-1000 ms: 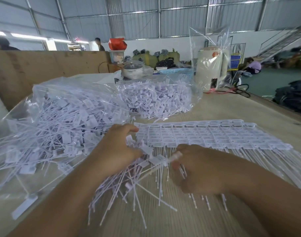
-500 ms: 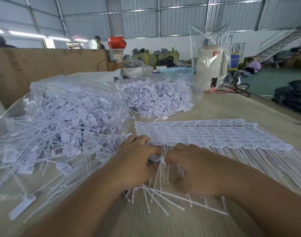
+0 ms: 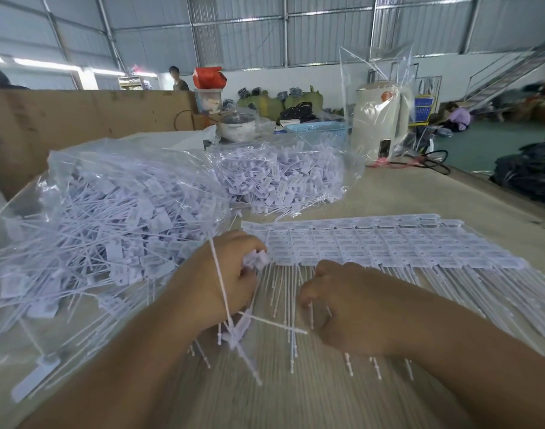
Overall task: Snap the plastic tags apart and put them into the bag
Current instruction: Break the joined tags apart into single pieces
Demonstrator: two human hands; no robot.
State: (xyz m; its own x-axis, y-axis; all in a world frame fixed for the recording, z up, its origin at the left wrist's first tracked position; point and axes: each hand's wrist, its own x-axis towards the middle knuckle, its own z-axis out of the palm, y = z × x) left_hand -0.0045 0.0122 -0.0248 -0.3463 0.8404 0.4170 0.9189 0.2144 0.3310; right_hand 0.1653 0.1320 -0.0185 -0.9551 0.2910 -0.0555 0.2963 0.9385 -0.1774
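Pulled apart since the earlier frame, a small bunch of loose white plastic tags (image 3: pixel 255 261) is gripped in the left hand (image 3: pixel 226 275) beside the clear, tag-filled bag (image 3: pixel 110 218), while the right hand's (image 3: pixel 342 300) curled grip is kept on the joined white tag sheet (image 3: pixel 388 243) on the table (image 3: pixel 419 193), so bagging appears next.

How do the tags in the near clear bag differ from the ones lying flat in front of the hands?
The tags in the near bag are loose singles, tangled and pointing every way; the flat sheet of tags is still joined in neat rows, tails all running toward the person. The bagged tags sit inside clear plastic; the sheet lies bare on the table. Both are the same white plastic tags.
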